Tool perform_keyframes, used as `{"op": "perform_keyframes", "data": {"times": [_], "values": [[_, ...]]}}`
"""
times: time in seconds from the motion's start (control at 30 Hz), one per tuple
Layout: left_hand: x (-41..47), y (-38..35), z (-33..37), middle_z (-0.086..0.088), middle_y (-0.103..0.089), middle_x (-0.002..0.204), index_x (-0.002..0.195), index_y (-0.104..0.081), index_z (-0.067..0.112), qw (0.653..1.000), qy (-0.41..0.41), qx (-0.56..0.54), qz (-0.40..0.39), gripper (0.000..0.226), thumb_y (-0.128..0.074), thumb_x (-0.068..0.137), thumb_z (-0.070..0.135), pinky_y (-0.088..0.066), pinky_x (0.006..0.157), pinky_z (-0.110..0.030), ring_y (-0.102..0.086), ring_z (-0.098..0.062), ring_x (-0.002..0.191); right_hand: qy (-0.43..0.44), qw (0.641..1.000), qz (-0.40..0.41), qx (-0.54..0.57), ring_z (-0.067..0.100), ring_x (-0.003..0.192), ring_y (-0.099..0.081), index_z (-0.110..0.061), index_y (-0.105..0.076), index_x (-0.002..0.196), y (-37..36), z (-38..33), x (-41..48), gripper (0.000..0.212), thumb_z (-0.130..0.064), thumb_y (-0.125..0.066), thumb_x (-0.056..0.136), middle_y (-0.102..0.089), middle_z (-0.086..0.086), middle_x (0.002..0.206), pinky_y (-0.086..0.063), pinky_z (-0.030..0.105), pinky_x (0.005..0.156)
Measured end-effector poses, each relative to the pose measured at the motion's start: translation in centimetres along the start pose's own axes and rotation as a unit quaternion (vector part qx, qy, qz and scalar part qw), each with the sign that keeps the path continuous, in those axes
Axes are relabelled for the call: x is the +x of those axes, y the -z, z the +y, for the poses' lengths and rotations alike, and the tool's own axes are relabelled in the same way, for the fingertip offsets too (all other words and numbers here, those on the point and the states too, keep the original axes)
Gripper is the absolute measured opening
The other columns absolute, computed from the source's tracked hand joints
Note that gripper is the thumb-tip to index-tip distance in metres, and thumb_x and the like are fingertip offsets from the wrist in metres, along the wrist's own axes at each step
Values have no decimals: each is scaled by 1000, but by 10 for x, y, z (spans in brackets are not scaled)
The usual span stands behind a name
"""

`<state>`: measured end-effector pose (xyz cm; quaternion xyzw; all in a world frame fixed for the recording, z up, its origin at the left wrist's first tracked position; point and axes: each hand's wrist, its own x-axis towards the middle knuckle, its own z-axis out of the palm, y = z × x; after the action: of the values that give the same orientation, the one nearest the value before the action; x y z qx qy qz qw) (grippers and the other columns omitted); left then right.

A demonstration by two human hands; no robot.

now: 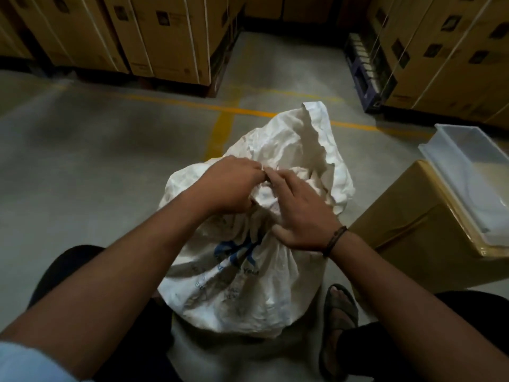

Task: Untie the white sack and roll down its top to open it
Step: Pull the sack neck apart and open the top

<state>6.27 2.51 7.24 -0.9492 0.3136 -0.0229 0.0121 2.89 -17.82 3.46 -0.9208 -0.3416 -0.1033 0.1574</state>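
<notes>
A white sack (242,285) with blue print stands on the floor between my legs. Its neck is gathered tight, and the loose crumpled top (300,144) flares up and away beyond the gather. My left hand (234,186) is curled on the gathered neck from the left, fingers pinching at the tie. My right hand (300,219) meets it from the right, with its fingers pressed into the same spot and its thumb low on the sack. The tie itself is hidden under my fingers.
A brown carton (418,230) sits close on the right with a clear plastic tray (468,172) on top. Stacked cardboard boxes (154,34) line the back, and more stand at the right (454,51). Yellow floor lines (220,128) cross the concrete. My sandalled foot (338,326) rests beside the sack.
</notes>
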Motion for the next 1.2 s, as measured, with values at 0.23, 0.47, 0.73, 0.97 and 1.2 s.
{"op": "perform_keyframes", "data": {"times": [0.23, 0.47, 0.73, 0.97, 1.2], "values": [[-12, 10, -19, -2, -56, 120, 112, -68, 27, 984, -103, -22, 141, 55, -64, 68, -5, -46, 67, -40, -53, -24, 88, -119, 978, -132, -110, 32, 122, -57, -37, -26, 153, 24, 69, -21, 86, -40, -73, 81, -50, 0, 147, -51, 45, 94], [-33, 20, -35, 16, -52, 138, 135, -44, 52, 969, 55, -163, -176, 87, -49, 62, 98, -32, 110, -47, -42, -16, 127, -95, 986, 107, -86, 38, 105, -62, -5, -59, 131, -1, 27, -19, 59, -1, -61, 71, -62, 16, 125, -57, 42, 71], [-17, 3, 27, -5, -65, 126, 147, -37, 22, 981, 80, -119, -133, 80, -70, 83, 57, -50, 80, -32, -64, -24, 107, -67, 997, 45, -14, 34, 108, -58, -8, -54, 131, -9, -15, 3, 56, -20, -53, 76, -54, 14, 131, -52, 43, 91], [-17, 15, 3, 14, -61, 139, 142, -51, 47, 994, -39, -32, -101, 81, -58, 78, -1, -43, 72, -28, -61, -17, 115, 38, 958, -189, -213, 28, 124, -35, -38, -15, 155, 29, 24, -9, 102, -63, -69, 72, -33, -12, 155, -33, 44, 105], [-23, 31, -11, 22, -62, 137, 137, -50, 60, 998, -47, -37, 33, 88, -56, 74, -1, -30, 57, -25, -62, -16, 112, 1, 968, 137, -212, 34, 71, -55, -9, -61, 91, 11, 35, -18, 37, -42, -71, 78, -59, 11, 83, -41, 38, 53]]}}
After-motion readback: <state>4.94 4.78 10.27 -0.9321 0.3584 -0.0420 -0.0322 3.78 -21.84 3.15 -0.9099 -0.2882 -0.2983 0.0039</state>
